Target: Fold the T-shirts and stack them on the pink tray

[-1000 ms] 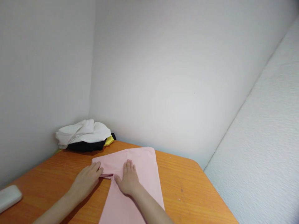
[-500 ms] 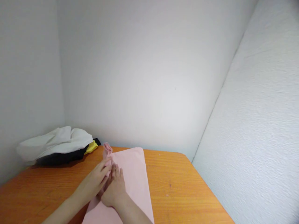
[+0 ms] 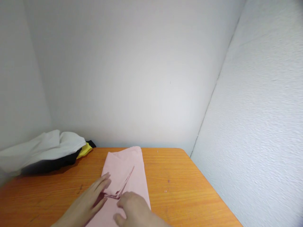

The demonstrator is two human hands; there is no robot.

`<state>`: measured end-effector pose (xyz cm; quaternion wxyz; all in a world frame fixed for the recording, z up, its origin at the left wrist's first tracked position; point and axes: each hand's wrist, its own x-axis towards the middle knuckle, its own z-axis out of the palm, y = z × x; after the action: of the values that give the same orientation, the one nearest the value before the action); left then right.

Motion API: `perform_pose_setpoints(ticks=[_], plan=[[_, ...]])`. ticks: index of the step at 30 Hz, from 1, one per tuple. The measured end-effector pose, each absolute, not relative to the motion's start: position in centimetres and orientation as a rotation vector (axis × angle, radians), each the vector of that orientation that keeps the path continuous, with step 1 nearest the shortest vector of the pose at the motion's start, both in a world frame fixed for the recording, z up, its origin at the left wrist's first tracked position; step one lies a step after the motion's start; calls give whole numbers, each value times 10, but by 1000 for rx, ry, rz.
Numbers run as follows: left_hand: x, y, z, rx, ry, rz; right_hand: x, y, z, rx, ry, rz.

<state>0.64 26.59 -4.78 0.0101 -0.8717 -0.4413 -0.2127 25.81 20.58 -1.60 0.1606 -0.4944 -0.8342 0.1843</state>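
Note:
A pink cloth, folded into a long strip, lies on the table, with a smaller folded flap laid over its upper left side. The flap's layered edges run slantwise and end near my right hand. At the flap's left edge, my left hand rests with fingers stretched and thumb apart. My right hand hovers at or just above the cloth, below the flap's lower corner. It is slightly blurred, its fingers bent and a gap showing between thumb and forefinger, with nothing visible in it.
The orange wooden table reaches the back wall. A heap at the far left holds a white cloth, a black cloth and a yellow cloth. A rough white wall borders the right side.
The bunched pink part at the left now lies flat as a flap over the strip. Both hands have come nearer to me and moved apart. The view has shifted slightly right.

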Motion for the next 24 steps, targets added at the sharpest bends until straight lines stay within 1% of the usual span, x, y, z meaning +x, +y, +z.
perform_pose_setpoints(ticks=[4, 9, 14, 21, 24], plan=[[-1, 272, -61, -2585, -1434, -672, 268, 258, -1, -1544, -2089, 384], [-10, 278, -69, -2627, -1248, -685, 257, 325, -13, -1757, -2010, 210], [-22, 278, -73, -2665, -1169, -734, 245, 346, -17, -1798, -2038, 216], [-18, 275, -77, -2686, -1144, -735, 257, 357, -16, -1935, -2034, 327], [-16, 273, -75, -2705, -1114, -750, 248, 362, -16, -1951, -2052, 297]])
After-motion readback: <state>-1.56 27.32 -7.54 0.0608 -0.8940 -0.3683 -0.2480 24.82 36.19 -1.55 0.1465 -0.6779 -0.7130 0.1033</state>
